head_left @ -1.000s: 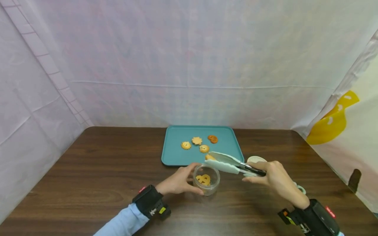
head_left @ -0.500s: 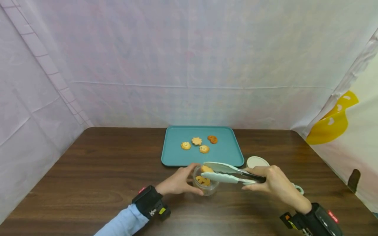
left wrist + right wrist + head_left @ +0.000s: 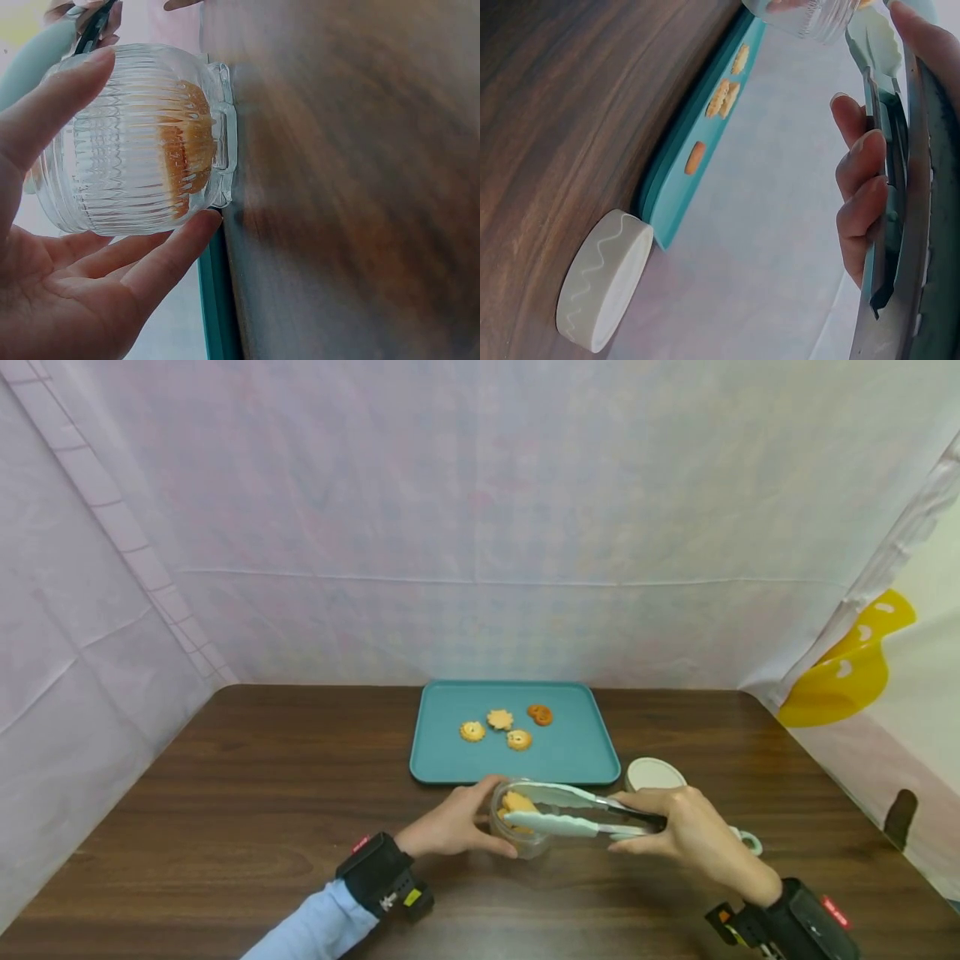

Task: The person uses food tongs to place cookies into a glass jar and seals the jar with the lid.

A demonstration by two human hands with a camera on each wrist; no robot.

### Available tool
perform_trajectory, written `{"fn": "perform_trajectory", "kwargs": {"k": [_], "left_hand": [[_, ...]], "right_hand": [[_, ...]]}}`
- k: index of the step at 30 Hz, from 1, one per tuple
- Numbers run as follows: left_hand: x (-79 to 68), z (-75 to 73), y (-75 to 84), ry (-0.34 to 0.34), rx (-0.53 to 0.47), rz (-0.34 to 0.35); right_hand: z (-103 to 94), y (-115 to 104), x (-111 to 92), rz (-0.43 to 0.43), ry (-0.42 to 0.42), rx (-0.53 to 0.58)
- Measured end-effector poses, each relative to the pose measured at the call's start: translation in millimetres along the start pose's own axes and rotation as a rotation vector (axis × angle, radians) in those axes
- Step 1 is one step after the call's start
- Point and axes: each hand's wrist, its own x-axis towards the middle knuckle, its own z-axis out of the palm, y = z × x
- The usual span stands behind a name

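My left hand [image 3: 453,822] grips a ribbed clear glass jar [image 3: 127,142] on the table, thumb on one side and fingers on the other. Golden cookies [image 3: 186,146] lie at the jar's bottom. In my right hand [image 3: 686,831] is a pair of tongs [image 3: 570,825] with pale mint scalloped heads, held by its dark handles. The heads reach over the jar's mouth from the right, and a golden cookie [image 3: 517,800] shows between them, at the opening. Beyond the jar, several cookies [image 3: 519,740] rest on a teal tray [image 3: 577,760], including a browner pretzel-like one [image 3: 540,715].
A round off-white lid [image 3: 604,285] sits on the table just right of the tray, near the right hand. The wooden table [image 3: 262,802] ends at a hanging pale cloth [image 3: 480,527] behind. Black camera bands wrap both wrists.
The right hand has brought the tongs with the cookie from the tray's front edge down and left over the jar's mouth. The left hand and jar have stayed in place.
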Motion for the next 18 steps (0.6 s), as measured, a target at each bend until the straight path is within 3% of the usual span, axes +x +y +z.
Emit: {"fn": "perform_trajectory", "kwargs": {"k": [18], "left_hand": [[-0.6, -0.9, 0.8, -0.018, -0.038, -0.016]], "right_hand": [[-3.1, -6.7, 3.2, 0.016, -0.030, -0.063]]}}
